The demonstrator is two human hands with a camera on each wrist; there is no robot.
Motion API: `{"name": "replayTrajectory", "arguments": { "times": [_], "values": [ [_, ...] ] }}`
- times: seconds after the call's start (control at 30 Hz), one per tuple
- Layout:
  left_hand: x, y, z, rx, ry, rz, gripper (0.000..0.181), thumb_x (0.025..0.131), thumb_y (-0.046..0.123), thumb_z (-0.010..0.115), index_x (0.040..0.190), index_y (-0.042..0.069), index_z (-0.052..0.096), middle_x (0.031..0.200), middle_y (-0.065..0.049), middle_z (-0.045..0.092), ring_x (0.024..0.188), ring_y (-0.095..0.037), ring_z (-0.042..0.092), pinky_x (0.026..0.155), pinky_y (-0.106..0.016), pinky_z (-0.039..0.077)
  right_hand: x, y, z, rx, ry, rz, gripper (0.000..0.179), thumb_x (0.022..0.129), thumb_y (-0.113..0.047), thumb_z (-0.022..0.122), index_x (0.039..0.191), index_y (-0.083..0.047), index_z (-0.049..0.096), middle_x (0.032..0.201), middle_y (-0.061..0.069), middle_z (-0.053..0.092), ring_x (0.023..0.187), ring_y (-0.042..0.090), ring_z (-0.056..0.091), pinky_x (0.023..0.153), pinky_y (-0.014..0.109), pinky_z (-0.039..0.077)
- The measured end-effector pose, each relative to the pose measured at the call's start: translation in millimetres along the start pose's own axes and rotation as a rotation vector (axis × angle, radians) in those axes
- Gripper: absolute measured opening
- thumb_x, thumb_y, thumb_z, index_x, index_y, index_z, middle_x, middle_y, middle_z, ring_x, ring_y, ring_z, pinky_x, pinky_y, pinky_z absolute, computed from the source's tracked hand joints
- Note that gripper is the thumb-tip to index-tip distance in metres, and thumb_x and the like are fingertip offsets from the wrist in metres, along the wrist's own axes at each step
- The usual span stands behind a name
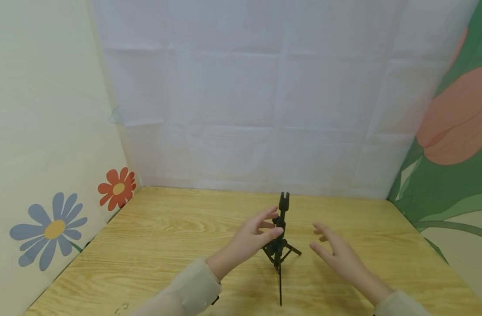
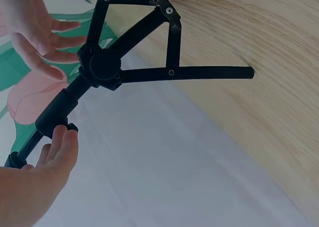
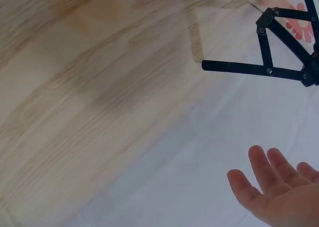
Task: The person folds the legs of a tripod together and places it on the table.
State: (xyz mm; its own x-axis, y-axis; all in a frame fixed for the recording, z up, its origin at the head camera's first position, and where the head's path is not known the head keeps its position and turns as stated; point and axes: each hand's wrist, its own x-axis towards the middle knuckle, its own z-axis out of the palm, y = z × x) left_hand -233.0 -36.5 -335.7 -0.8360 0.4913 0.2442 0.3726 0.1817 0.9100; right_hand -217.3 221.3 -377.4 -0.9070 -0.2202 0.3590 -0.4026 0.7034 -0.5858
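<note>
A small black tripod [image 1: 280, 228] stands upright on the wooden table with its legs spread and a forked clamp [image 1: 284, 201] on top. My left hand [image 1: 250, 235] is at its upper column, fingers loosely bent and spread from the thumb, which overlaps the column in the head view. In the left wrist view, a fingertip of this hand [image 2: 55, 162] lies right at the small knob [image 2: 73, 128] on the column's collar. To the right of the tripod, my right hand [image 1: 337, 252] hovers apart from it, fingers relaxed and holding nothing. The right wrist view shows its spread fingers below a tripod leg [image 3: 239, 66].
The wood-grain table [image 1: 166, 228] meets a creased white sheet [image 1: 225, 96] at the back. A panel with painted flowers [image 1: 53, 229] stands along the left side, and a green panel with large pink petals [image 1: 458, 118] along the right.
</note>
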Motion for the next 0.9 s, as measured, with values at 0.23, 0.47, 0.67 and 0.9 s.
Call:
{"name": "replayTrajectory", "arguments": {
  "times": [0.23,0.47,0.67,0.9],
  "values": [
    [0.5,3.6,5.1,0.018,0.013,0.011,0.060,0.099,0.031,0.057,0.151,0.010,0.035,0.144,-0.011,0.047,0.121,-0.027,0.051,0.100,-0.052,0.041,0.2,-1,4,0.012,0.005,-0.023,0.054,0.096,-0.024,0.063,0.140,0.001,0.045,0.126,0.022,0.058,0.109,0.040,0.057,0.077,0.056,0.053],
    [4.0,2.7,11.2,0.051,0.068,0.011,0.059,0.099,0.030,0.059,0.149,0.008,0.037,0.142,-0.010,0.049,0.121,-0.027,0.050,0.099,-0.051,0.040,-0.9,-2,10,0.043,0.015,-0.050,0.051,0.095,-0.019,0.064,0.138,0.002,0.046,0.122,0.022,0.060,0.105,0.039,0.058,0.073,0.055,0.053],
    [8.6,4.1,15.4,0.082,0.116,-0.013,0.060,0.097,0.031,0.061,0.147,0.007,0.040,0.138,-0.011,0.052,0.117,-0.027,0.051,0.091,-0.048,0.046,-2.4,-4,13,0.055,-0.004,-0.041,0.050,0.096,-0.018,0.063,0.138,0.002,0.046,0.123,0.022,0.059,0.105,0.039,0.058,0.074,0.056,0.053],
    [14.2,4.3,18.0,0.130,0.140,-0.032,0.060,0.096,0.031,0.063,0.145,0.003,0.042,0.133,-0.012,0.055,0.115,-0.029,0.053,0.085,-0.044,0.051,-3.5,-4,14,0.053,0.001,-0.057,0.049,0.095,-0.017,0.064,0.138,0.002,0.047,0.122,0.021,0.060,0.102,0.037,0.060,0.076,0.057,0.052]
  ]
}}
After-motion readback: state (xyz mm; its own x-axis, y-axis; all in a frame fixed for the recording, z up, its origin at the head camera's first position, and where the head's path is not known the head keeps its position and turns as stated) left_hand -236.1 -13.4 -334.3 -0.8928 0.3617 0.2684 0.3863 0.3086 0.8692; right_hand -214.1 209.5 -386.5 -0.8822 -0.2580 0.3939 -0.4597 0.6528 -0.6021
